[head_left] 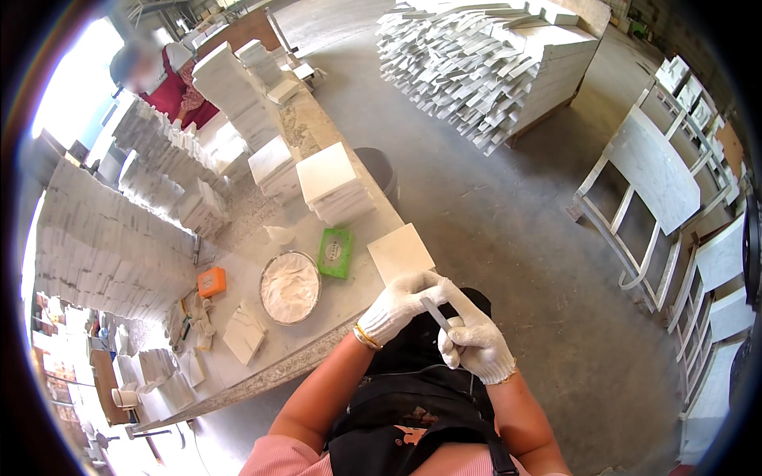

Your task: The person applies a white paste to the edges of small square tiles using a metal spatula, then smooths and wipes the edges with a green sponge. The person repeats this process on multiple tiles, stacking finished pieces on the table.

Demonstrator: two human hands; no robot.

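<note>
Both my hands wear white knitted gloves and meet in front of my black apron. My right hand point(479, 341) is closed around a narrow, flat grey strip point(435, 315), possibly a blade; its exact kind does not show. The strip's upper end meets the curled fingers of my left hand point(394, 308), which look closed on it. Just beyond my left hand, a square cream-white tile point(401, 251) lies at the table edge, its near corner hidden by the glove. Left of it are a green box point(335, 253) and a round bowl of white paste point(290, 287).
Tile stacks point(333, 182) stand along the stone-topped table point(298, 337), with tall slab stacks point(111, 234) at left. An orange box point(211, 282) and loose tile point(244, 333) lie nearby. Beyond are a person in red point(171, 83), a grey bin point(376, 168), a slab pile point(476, 71) and metal racks point(627, 210).
</note>
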